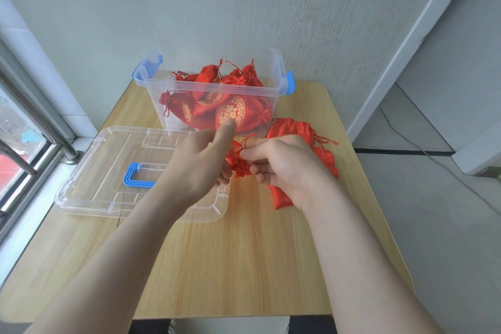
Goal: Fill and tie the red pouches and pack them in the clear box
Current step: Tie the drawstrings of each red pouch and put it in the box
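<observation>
My right hand and left hand hold one red pouch between them above the table. The right forefinger and thumb pinch at its gathered mouth, and the other fingers are curled beneath. The left fingers curl against its left side with the thumb raised; how firmly they hold is hidden behind the hand. The pouch's satin is bunched into ruffles, and its red drawstring sticks up towards 12 o'clock.

Under my right wrist and out towards 1 o'clock lie flat pouches in the same shiny red, loose cords trailing to the right. There is a faint gold mark on one, too small to read.

At 9 o'clock from my hands the lid lies flat on the table, its blue handle folded down. My left forearm crosses its near right corner.

At 12 o'clock stands the clear box, open, with blue latches on both ends. Filled pouches are heaped inside, plump and tied, each bearing a round gold emblem I cannot read.

Beyond is a pale wall; a window sits at 9 o'clock and a cable runs along the floor at 3 o'clock.
</observation>
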`<state>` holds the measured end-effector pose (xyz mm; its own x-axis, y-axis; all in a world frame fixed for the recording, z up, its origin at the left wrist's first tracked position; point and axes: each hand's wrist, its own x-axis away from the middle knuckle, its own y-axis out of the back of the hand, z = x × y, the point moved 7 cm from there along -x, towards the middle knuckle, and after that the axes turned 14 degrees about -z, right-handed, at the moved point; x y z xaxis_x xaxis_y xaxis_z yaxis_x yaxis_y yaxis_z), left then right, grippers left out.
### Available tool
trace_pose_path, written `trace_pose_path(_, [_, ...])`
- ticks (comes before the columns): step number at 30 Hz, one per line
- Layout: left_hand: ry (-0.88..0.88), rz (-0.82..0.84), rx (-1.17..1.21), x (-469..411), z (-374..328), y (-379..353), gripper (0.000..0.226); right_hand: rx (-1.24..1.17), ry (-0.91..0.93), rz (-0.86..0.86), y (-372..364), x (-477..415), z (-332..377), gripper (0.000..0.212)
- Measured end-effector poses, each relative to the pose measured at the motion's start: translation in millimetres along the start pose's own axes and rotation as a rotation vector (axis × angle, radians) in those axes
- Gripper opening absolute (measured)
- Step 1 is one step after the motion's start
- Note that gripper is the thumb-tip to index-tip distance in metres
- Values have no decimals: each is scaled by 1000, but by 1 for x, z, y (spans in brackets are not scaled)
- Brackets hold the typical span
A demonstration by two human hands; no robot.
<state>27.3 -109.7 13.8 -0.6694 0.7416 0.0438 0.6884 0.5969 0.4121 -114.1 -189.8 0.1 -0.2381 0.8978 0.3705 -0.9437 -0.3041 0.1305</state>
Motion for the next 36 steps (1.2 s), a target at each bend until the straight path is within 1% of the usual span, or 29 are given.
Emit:
trace_pose_path(3, [-239, -62, -165, 2, -9, -3, 58, 43, 34, 31, -4, 0, -1, 9])
trace_pose_path(5, [-332, -77, -189, 1, -8, -6, 51, 72, 48, 38, -6, -1, -3, 12])
trace_pose_path(7, [-424, -113, -207, -1, -8, -5, 42, 66, 48, 52, -8, -1, -4, 9])
trace_pose_path(9, [-490, -158, -236, -4, -8, -4, 39, 51, 61, 74, -9, 0, -3, 8])
trace_pose_path(13, [-502, -171, -269, -7, -7, 0, 35, 97, 138, 88, -4, 3, 2, 20])
trace_pose_path(16, [-486, -172, -273, -7, -7, 1, 34, 166, 176, 66, -1, 5, 5, 21])
trace_pose_path(19, [-473, -177, -238, -7, -9, 2, 34, 247, 193, -1, 2, 4, 6, 16])
trace_pose_path(23, [-473, -181, -265, -11, -8, 4, 31, 286, 205, -88, 4, 2, 7, 5])
trace_pose_path(27, [-471, -196, -300, -11, -6, 3, 33, 349, 239, -108, 3, 1, 7, 3])
trace_pose_path(31, [-453, -230, -306, -15, -3, 4, 30, 481, 328, -116, 1, 3, 9, 10])
trace_pose_path(36, [-447, -268, -306, -14, -2, 4, 30, 641, 498, -161, -4, 5, 13, 17])
